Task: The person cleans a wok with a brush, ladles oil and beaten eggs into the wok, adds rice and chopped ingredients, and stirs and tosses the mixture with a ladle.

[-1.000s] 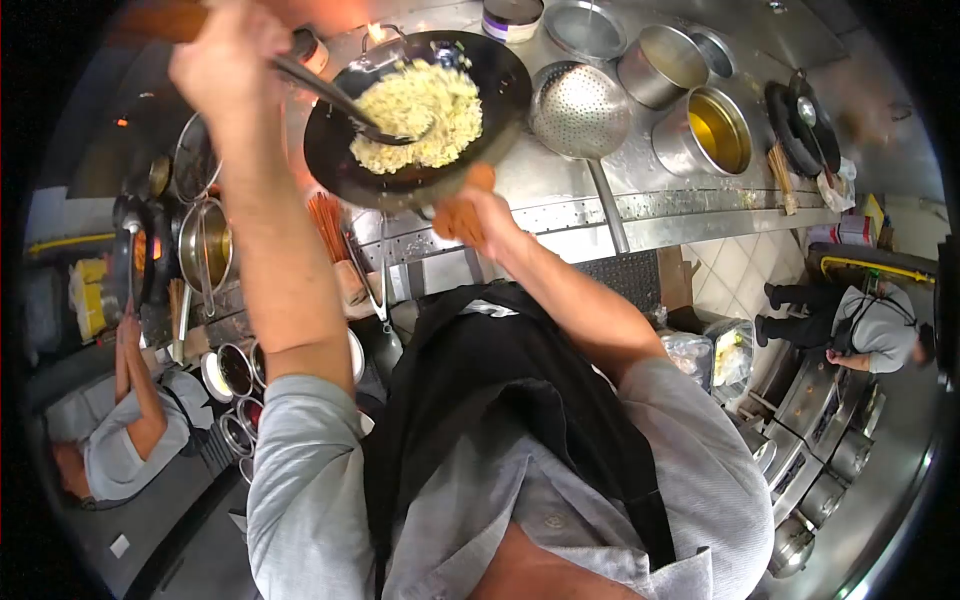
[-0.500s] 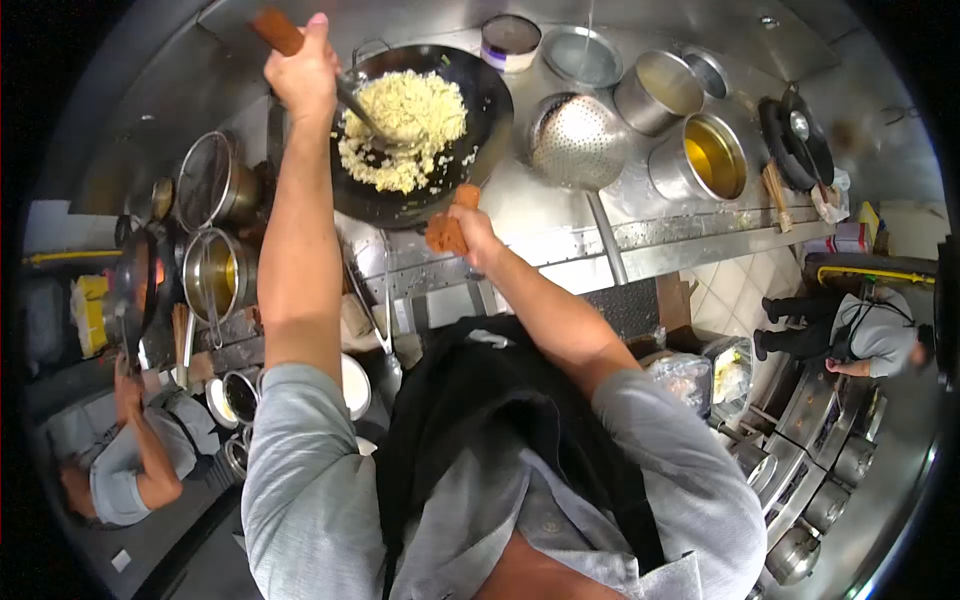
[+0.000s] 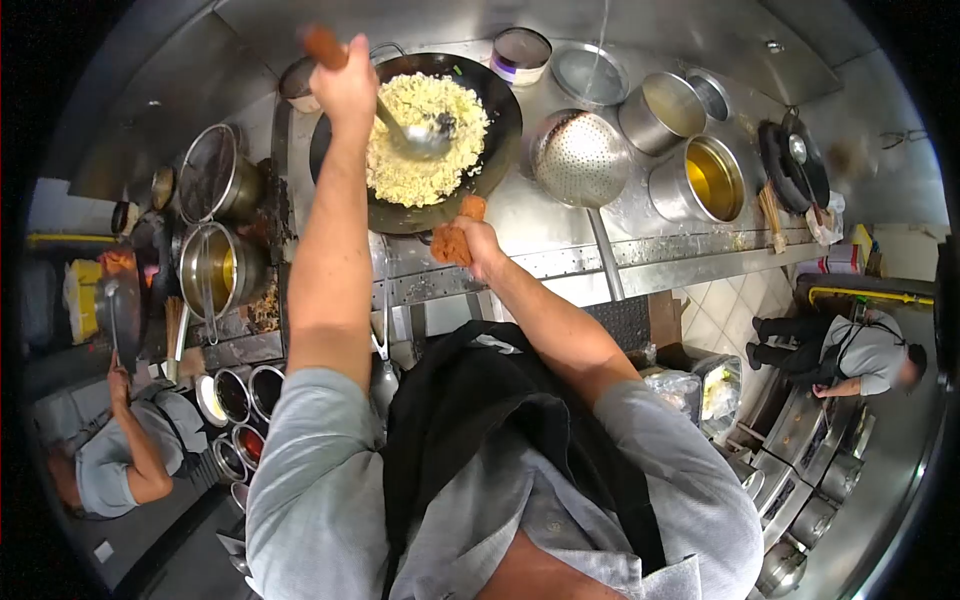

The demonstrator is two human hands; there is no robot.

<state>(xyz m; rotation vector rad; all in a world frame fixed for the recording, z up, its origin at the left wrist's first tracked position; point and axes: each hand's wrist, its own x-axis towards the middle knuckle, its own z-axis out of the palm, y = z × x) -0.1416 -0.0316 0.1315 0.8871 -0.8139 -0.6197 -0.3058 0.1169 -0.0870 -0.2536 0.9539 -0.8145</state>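
My left hand (image 3: 346,92) is closed round the wooden handle of a metal ladle (image 3: 425,141), whose bowl rests in the food. A black wok (image 3: 503,125) holds a heap of pale yellow fried rice (image 3: 420,185) with bits of green. At the wok's near right edge, my right hand (image 3: 480,245) is closed on a folded orange-brown cloth (image 3: 452,245). The cloth presses against the rim there; whether a wok handle lies under it is hidden.
Right of the wok lie a perforated strainer (image 3: 580,160), a pot of yellow oil (image 3: 705,180), another steel pot (image 3: 662,105) and a tin (image 3: 520,55). Strainers over pots (image 3: 215,275) stand left. One co-worker (image 3: 130,450) works at left; another person (image 3: 860,350) stands far right.
My left hand and the ladle have moved right, and the ladle's bowl now shows further right in the rice. The rice is spread wider. My right hand keeps its grip on the cloth.
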